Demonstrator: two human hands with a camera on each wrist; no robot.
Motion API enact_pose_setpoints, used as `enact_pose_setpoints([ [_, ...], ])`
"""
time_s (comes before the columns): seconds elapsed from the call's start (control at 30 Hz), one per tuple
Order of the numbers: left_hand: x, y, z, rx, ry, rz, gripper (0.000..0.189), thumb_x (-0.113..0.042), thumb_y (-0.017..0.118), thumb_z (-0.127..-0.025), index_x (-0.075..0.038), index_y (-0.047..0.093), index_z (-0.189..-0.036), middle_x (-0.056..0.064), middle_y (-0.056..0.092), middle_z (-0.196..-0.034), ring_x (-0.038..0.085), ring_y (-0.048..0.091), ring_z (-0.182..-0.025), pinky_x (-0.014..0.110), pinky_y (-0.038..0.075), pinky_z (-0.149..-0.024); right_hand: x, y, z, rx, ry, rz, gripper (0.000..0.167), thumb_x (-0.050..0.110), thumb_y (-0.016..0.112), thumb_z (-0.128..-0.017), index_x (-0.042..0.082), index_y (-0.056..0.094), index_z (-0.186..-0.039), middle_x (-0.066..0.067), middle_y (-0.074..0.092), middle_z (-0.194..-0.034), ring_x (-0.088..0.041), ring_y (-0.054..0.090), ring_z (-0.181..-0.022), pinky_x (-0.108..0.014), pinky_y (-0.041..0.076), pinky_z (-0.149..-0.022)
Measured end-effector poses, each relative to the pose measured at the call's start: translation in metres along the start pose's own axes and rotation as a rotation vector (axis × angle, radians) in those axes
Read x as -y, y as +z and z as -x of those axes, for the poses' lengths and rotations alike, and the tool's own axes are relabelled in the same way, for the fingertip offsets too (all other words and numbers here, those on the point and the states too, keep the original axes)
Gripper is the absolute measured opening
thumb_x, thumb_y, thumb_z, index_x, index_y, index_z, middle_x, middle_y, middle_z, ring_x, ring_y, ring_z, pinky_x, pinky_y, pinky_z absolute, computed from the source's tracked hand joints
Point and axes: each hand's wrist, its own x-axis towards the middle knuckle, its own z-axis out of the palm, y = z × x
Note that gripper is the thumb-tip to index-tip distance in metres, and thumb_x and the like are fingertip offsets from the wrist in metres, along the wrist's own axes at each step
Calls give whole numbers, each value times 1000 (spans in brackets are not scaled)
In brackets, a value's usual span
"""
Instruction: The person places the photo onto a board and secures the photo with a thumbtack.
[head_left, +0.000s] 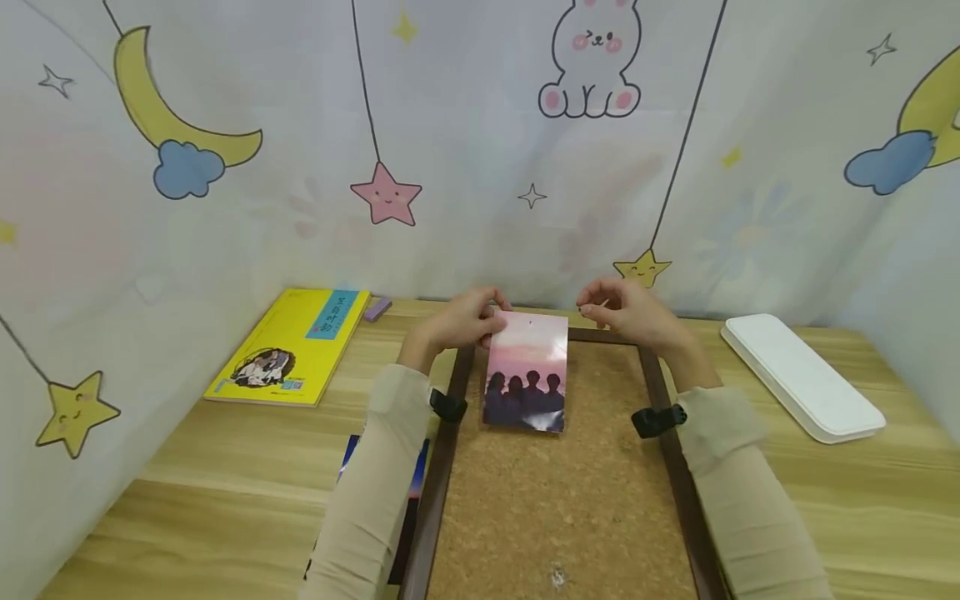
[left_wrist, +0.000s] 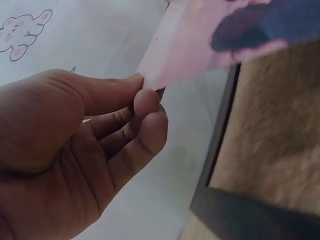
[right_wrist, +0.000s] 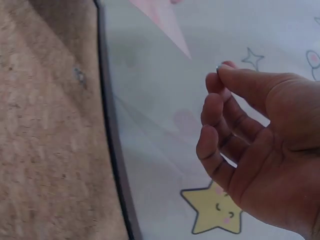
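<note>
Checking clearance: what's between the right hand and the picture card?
Head view: a tiny item pinched by the right hand, then open space to the picture card.

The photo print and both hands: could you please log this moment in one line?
left hand: pinches photo print by corner | right hand: pinches tiny unidentified object | corkboard: partly behind photo print

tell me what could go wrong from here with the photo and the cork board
The left hand pinches the photo near its upper left corner, so it might swing crooked or crease there. The right hand pinches a tiny object, too small to identify, at the fingertips; it could slip and drop onto the cork board.
</note>
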Motion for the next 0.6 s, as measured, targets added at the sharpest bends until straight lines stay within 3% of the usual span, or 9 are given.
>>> enact_pose_setpoints([
  [0.1,3,10,-6,-3,3,-5,18,-4,49,-103,1,51,-120,8,52,-66,28,52,-61,35,44,-57,-2,8,-4,29,16,-9,14,14,60,-101,4,64,-109,-18,62,-106,-31,61,-89,-39,53,-77],
  [0.23,3,20,-14,22,8,-4,19,-4,50,-103,2,51,-120,7,56,-66,24,55,-58,33,47,-55,-3,15,-6,63,51,-19,14,12,58,-102,1,63,-109,-18,62,-105,-36,59,-89,-45,53,-78],
  [0.5,6,30,-26,27,-16,47,22,1,54,-100,5,52,-121,9,57,-69,19,57,-60,34,52,-61,-8,21,-12,66,-5,72,12,6,59,-99,-2,67,-105,-15,65,-95,-25,56,-84,-32,46,-72],
  [0.6,11,34,-27,43,-25,31,23,2,56,-98,6,54,-121,9,59,-70,20,59,-61,33,53,-63,-14,27,-14,93,35,104,12,7,59,-100,2,67,-106,-12,65,-97,-23,56,-89,-33,45,-77],
])
